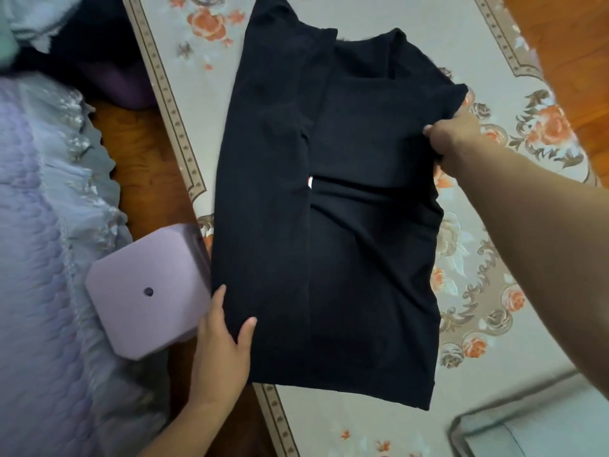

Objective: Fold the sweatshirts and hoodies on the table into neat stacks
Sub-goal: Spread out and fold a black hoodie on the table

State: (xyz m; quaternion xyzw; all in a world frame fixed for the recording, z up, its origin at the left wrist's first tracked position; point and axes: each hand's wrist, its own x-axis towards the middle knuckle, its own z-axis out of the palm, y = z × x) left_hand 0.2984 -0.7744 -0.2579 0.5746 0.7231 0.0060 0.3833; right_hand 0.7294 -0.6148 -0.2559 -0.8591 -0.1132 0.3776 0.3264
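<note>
A black garment [329, 206] lies mid-frame on a floral rug [514, 206], one side folded inward. The left hand [224, 344] pinches its lower left edge, fingers tucked beneath. The right hand [454, 140] grips the right edge, fingers mostly hidden. A lilac stool [145, 291] sits left.

The left hand [224, 338] reaches up from below, its thumb out on top and its other fingers tucked under what it holds, pinching an edge. The right arm comes in long and straight from the right side. The right hand [453, 140] is curled tight, gripping a fold at the edge, knuckles up.
</note>
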